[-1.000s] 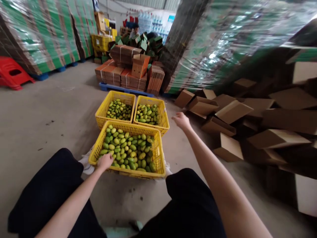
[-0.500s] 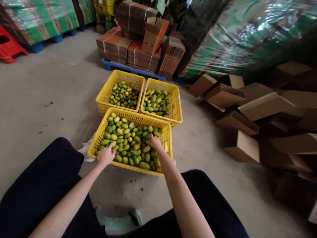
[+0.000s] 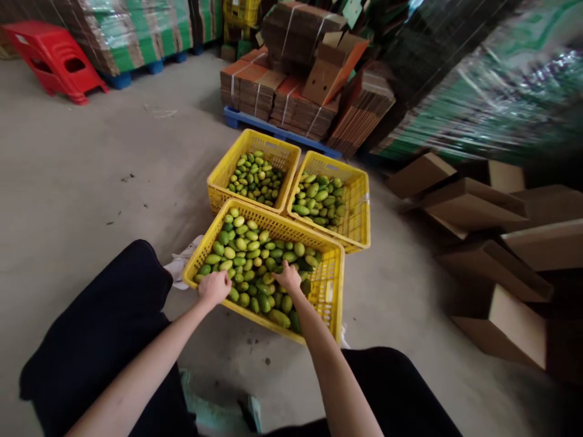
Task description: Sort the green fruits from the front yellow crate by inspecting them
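Note:
A yellow crate [image 3: 337, 290] of green and yellowish fruits [image 3: 252, 246] stands on the floor between my knees. Over its front left part is my left hand [image 3: 215, 287], fingers curled down at the fruits; whatever they hold is hidden. My right hand [image 3: 288, 277] reaches over the fruits right of the middle, with thumb and a finger apart and no fruit visible between them. Behind stand two more yellow crates, the left one [image 3: 218, 182] and the right one [image 3: 362, 212], both holding similar fruits.
Flattened cartons [image 3: 286, 109] lie stacked on a blue pallet [image 3: 273, 130] at the back. Open cardboard boxes [image 3: 473, 206] crowd the right side. A red stool [image 3: 54, 57] is at the far left. Wrapped pallet loads [image 3: 132, 36] stand behind.
The view has swung left, so the crates appear farther right. My right hand has moved nearer my left hand, toward the middle of the front crate. Some fruits at its right have shifted.

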